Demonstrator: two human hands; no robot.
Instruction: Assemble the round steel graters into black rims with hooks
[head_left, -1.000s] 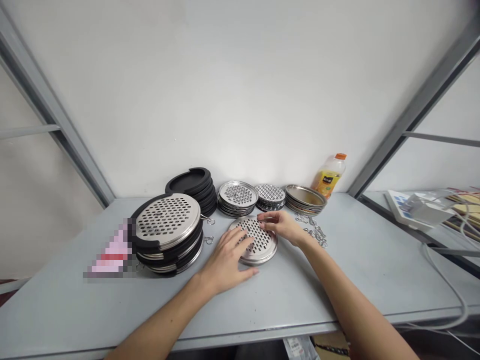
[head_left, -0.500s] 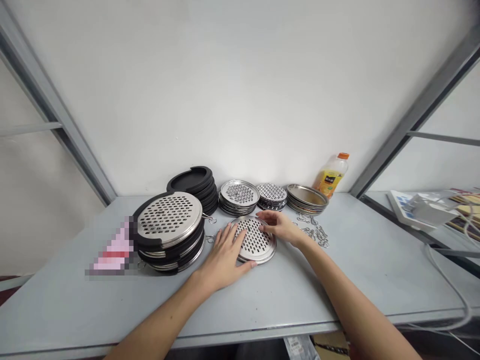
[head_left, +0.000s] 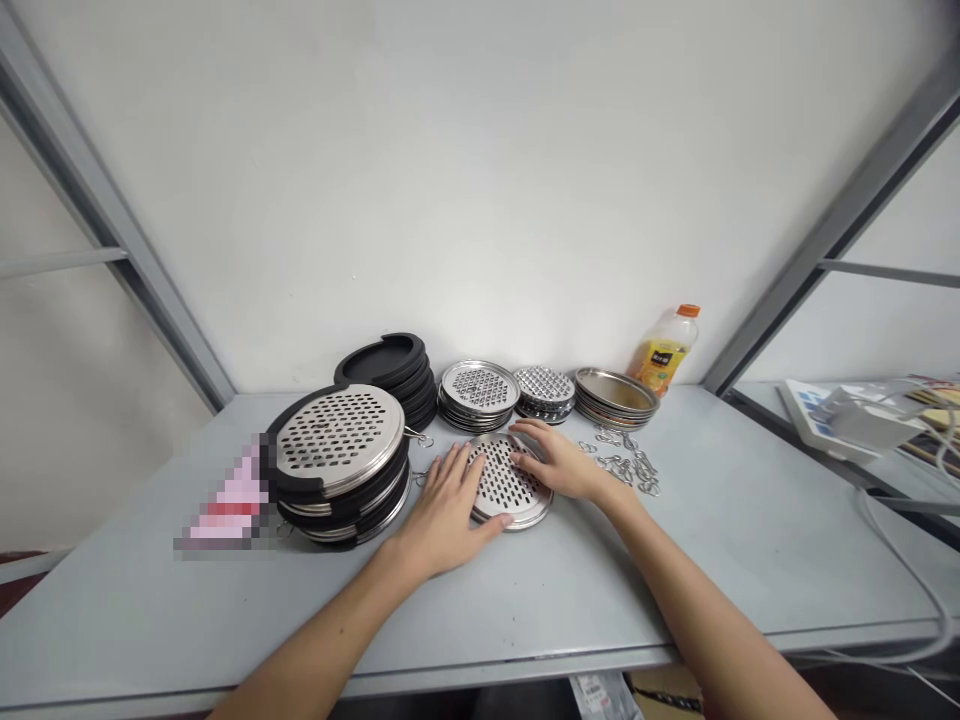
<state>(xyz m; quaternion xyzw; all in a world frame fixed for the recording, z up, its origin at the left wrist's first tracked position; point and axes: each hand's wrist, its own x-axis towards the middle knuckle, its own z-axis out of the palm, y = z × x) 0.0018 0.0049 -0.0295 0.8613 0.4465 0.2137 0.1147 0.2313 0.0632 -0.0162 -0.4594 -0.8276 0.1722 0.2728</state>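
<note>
A round metal disc with rows of slots (head_left: 510, 485) lies flat on the grey table, between my two hands. My left hand (head_left: 446, 515) rests against its left side, fingers spread and thumb along the near rim. Over the right edge lies my right hand (head_left: 559, 462), its fingers apart and reaching onto the slotted face. Left of my left hand stands a stack of slotted discs in black holders (head_left: 337, 450), with small wire hooks sticking out. Several loose metal clips (head_left: 626, 465) lie to the right of my right hand.
Along the wall stand black round holders (head_left: 386, 365), grater discs (head_left: 480, 388), smaller grater discs (head_left: 545, 385) and shallow metal dishes (head_left: 615, 392). An orange-capped juice bottle (head_left: 667, 350) is behind them. A blurred pink item (head_left: 232, 500) lies left; a white device (head_left: 840, 420) sits at right.
My right hand has shifted slightly left and toward me over the disc. My left hand has hardly moved, and the disc stays in place.
</note>
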